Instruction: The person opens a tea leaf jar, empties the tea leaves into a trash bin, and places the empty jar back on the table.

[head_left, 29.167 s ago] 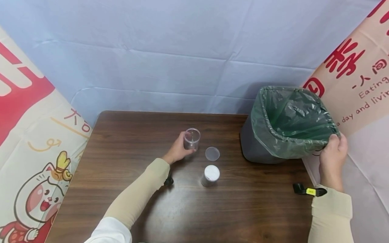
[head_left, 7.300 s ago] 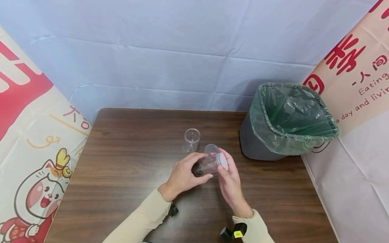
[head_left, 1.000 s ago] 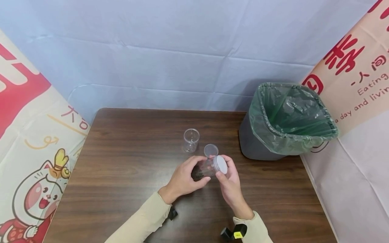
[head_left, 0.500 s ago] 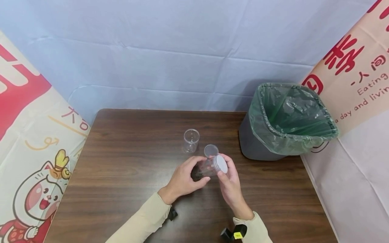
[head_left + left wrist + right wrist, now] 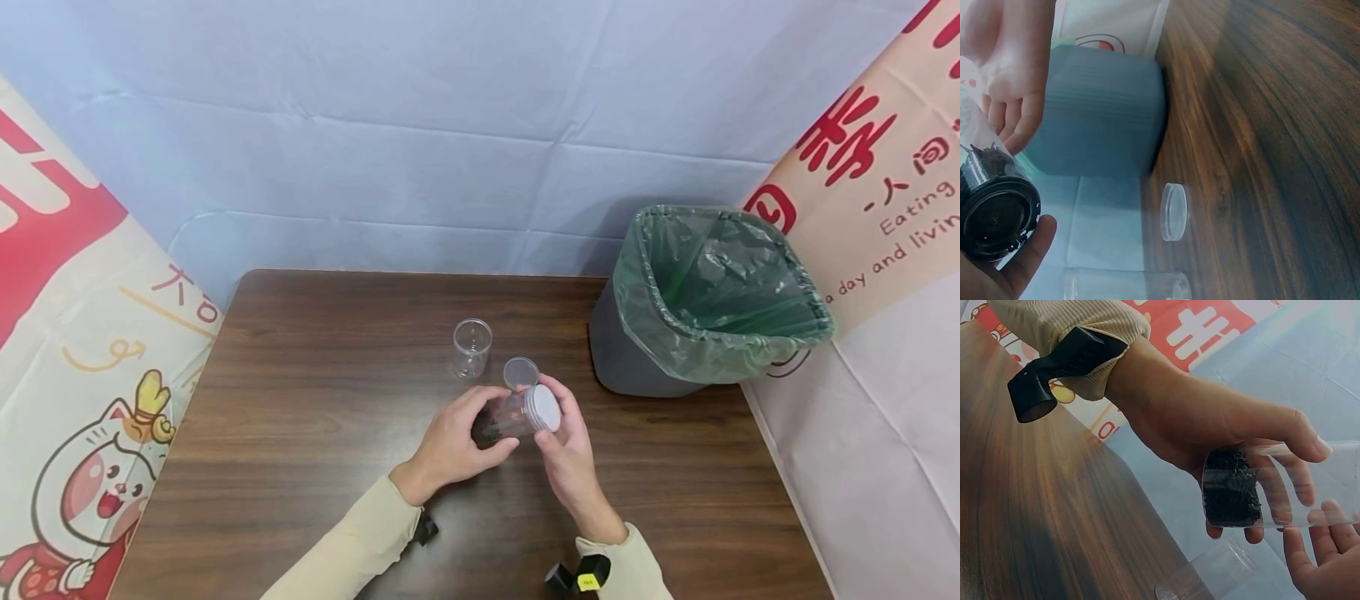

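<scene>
My L fingers (image 5: pixel 474 400) are clamping round the body of the clear jar (image 5: pixel 504 419), thumb nearest me. My R fingers (image 5: pixel 567 407) are closing on its white lid (image 5: pixel 545 407), thumb pressing the near rim, the others curling round the far side. I'm holding the jar tilted, clear of the surface (image 5: pixel 337 358), lid pointing btwn 2 & 3 o'clock; dark bits (image 5: pixel 1232 497) are sitting in the base end.

What's changing vs. half a sec ago: jar's staying put, but my R thumb is now sitting a touch lower on the rim. Prob. means I'm working the lid round, L just steadying; can't tell if it's loosening or tightening, tho it's still on.

Rest, from the jar: loose clear lid (image 5: pixel 521 372) is lying flat approx. 12 o'clock, just beyond my R fingers; clear cup (image 5: pixel 472 354) is standing upright at 11, lidless; grey bin (image 5: pixel 630 350) w/ green liner (image 5: pixel 701 362) is standing at 2, well apart.
</scene>
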Demonstrator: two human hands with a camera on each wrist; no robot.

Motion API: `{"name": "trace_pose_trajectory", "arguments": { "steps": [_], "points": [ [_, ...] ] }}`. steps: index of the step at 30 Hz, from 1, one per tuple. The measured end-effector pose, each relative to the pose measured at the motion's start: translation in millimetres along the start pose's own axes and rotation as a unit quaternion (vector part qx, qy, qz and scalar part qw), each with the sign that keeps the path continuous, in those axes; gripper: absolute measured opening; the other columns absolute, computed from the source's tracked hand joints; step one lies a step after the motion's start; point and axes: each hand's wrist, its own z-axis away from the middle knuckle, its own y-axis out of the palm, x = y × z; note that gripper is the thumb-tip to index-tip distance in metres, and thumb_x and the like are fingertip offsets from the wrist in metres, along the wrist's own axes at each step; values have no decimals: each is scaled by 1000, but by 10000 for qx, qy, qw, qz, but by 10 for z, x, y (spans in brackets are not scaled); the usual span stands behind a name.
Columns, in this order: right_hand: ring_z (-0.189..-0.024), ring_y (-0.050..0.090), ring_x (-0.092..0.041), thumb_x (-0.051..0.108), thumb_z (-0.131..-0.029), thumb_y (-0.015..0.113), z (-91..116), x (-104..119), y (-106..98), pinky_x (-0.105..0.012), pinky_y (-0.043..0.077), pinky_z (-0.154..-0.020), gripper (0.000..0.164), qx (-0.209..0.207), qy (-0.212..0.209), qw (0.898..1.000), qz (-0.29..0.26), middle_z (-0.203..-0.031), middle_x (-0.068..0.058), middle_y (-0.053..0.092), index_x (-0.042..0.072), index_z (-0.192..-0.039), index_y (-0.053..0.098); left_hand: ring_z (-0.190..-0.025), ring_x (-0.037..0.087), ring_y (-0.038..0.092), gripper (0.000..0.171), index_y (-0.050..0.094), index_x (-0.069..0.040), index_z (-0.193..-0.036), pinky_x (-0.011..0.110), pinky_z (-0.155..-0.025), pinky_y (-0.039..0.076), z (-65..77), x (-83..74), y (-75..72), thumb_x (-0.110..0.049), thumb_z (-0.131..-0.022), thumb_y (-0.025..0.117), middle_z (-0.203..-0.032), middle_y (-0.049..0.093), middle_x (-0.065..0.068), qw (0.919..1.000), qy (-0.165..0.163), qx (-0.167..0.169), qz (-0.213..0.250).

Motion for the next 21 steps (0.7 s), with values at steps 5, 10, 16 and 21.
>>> {"name": "trace_pose_trajectory", "arguments": {
  "steps": [5, 10, 16, 21],
  "points": [
    [-121, 55, -21, 17, -97, 72, -7, 0, 30, -30, 48, -101, 51, -190, -106, 9998, 3, -133, -11, 60, 4, -136, 43, -104, 10, 62, 56, 59, -15, -132, 35, -88, 54, -2, -7, 3, -38, -84, 78, -122, 66, -2, 10000, -45, 25, 12],
    [-120, 56, -22, 14, -99, 68, -7, 8, 33, -31, 49, -100, 45, -155, -206, 9997, 8, -133, -14, 60, 3, -136, 45, -105, 10, 62, 57, 59, -15, -132, 34, -89, 53, -2, -4, 5, -38, -84, 78, -122, 65, -3, 9999, -90, 55, 42],
    [-122, 55, -20, 20, -102, 64, 6, -8, 15, -31, 48, -101, 44, -139, -85, 9998, 82, -135, -11, 57, 5, -139, 44, -103, 10, 62, 57, 59, -15, -132, 33, -88, 54, -1, 5, 12, -37, -83, 79, -121, 66, -3, 10000, -68, 28, 19],
    [-125, 53, -21, 20, -105, 57, 14, -19, -9, -31, 47, -103, 50, 47, -142, 9998, 124, -138, -11, 55, -4, -144, 37, -103, 10, 62, 56, 60, -15, -131, 33, -88, 54, -2, 4, 13, -37, -83, 79, -122, 66, -1, 10000, -24, 7, 26]
  ]
}}
